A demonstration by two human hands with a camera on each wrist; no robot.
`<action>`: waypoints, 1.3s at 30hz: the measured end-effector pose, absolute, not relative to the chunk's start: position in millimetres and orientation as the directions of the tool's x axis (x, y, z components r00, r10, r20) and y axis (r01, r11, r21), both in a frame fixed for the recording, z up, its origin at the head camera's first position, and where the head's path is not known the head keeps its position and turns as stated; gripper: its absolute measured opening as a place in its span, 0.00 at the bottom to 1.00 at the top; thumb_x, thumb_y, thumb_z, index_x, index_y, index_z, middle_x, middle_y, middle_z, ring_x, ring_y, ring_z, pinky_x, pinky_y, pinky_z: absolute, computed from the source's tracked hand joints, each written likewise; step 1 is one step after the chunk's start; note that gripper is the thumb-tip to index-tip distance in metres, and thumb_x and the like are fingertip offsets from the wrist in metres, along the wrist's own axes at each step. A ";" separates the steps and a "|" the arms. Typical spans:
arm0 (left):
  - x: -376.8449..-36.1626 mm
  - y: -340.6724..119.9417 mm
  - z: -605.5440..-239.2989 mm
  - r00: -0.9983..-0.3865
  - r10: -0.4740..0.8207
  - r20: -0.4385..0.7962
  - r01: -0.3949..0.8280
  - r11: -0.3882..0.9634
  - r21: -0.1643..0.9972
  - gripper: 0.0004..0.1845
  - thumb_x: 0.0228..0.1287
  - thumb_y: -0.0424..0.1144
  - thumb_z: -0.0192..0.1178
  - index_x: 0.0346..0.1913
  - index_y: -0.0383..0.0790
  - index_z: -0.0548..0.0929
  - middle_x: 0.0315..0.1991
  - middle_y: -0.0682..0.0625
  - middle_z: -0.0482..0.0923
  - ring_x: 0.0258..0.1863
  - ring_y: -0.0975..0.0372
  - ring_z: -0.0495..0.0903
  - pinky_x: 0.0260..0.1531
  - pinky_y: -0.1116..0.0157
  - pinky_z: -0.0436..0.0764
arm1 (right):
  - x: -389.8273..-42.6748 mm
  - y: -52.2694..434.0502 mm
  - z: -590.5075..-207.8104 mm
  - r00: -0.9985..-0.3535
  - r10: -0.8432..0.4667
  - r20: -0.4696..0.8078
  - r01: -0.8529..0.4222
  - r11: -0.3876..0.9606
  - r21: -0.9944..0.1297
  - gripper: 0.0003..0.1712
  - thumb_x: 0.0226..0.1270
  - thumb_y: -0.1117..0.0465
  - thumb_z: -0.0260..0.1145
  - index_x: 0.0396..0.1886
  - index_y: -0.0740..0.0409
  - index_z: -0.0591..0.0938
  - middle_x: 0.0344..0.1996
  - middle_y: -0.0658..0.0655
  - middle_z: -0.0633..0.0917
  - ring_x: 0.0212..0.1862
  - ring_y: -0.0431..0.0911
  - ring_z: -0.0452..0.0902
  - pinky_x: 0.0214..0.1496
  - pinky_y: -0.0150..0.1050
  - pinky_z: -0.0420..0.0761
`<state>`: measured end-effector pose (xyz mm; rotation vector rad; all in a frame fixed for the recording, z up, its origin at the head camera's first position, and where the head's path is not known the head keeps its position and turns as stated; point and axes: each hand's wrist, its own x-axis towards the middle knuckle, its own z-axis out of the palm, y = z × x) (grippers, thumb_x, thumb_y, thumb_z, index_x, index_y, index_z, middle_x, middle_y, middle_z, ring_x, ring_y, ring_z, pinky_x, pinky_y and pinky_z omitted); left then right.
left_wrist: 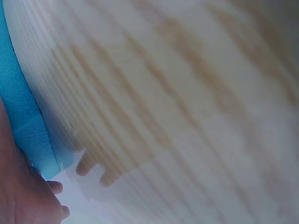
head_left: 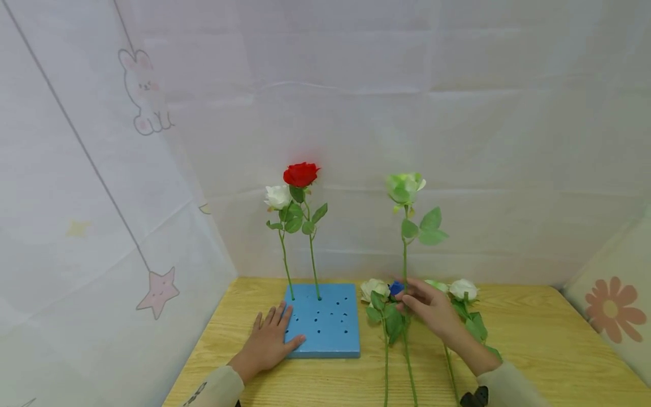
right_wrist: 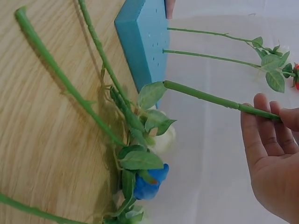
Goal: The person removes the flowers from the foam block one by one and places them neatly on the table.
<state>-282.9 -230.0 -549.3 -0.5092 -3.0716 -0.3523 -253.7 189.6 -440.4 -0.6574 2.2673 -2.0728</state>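
From the head camera, two flowers already stand in the blue foam block (head_left: 325, 328): a red rose (head_left: 301, 174) and a white rose (head_left: 277, 196), both at its far edge. Many holes are not filled. The left hand (head_left: 269, 339) lies flat with straight fingers on the block's left side. The right hand (head_left: 432, 308) pinches the stem of a green rose (head_left: 405, 187) and holds it upright, right of the block. More flowers (head_left: 376, 291) lie on the table (head_left: 534, 339).

The left wrist camera shows only blurry table wood and the block's edge.

The right wrist camera shows the fingers (right_wrist: 261, 130) curled round the green stem (right_wrist: 210, 99), its tip near the block but not in a hole. A blue flower (right_wrist: 149, 182) lies below.
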 end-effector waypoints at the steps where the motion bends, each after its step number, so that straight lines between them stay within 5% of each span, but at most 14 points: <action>1: -282.7 -230.1 -549.6 -0.947 0.318 0.044 0.319 0.922 0.221 0.52 0.68 0.78 0.37 0.82 0.44 0.52 0.82 0.43 0.45 0.79 0.42 0.49 0.72 0.33 0.45 | -252.7 191.4 -440.9 -0.914 -0.299 0.274 -0.303 0.054 -0.952 0.29 0.76 0.62 0.62 0.73 0.64 0.70 0.47 0.56 0.86 0.47 0.53 0.87 0.51 0.49 0.85; 15: -282.3 -231.0 -551.1 -0.947 0.316 0.052 0.320 0.922 0.220 0.53 0.67 0.79 0.36 0.82 0.45 0.52 0.82 0.43 0.46 0.79 0.42 0.50 0.72 0.33 0.45 | -243.3 216.2 -439.6 -0.909 -0.262 0.324 -0.368 0.137 -0.920 0.28 0.77 0.64 0.61 0.73 0.67 0.70 0.46 0.51 0.88 0.44 0.47 0.87 0.43 0.39 0.87; 25: -283.3 -229.9 -550.1 -0.947 0.317 0.051 0.320 0.920 0.226 0.52 0.67 0.79 0.36 0.82 0.45 0.52 0.82 0.43 0.45 0.79 0.42 0.49 0.72 0.33 0.45 | -232.6 240.7 -441.5 -0.951 -0.211 0.226 -0.276 0.250 -0.928 0.30 0.78 0.56 0.61 0.74 0.60 0.70 0.48 0.55 0.86 0.47 0.51 0.86 0.48 0.44 0.86; 39: -283.2 -230.2 -549.5 -0.947 0.317 0.055 0.322 0.924 0.208 0.53 0.67 0.79 0.35 0.82 0.44 0.52 0.82 0.42 0.46 0.79 0.42 0.49 0.72 0.33 0.46 | -211.6 264.9 -449.9 -0.968 -0.149 0.203 -0.235 0.246 -0.941 0.32 0.78 0.57 0.61 0.74 0.66 0.67 0.47 0.53 0.87 0.46 0.51 0.86 0.46 0.43 0.87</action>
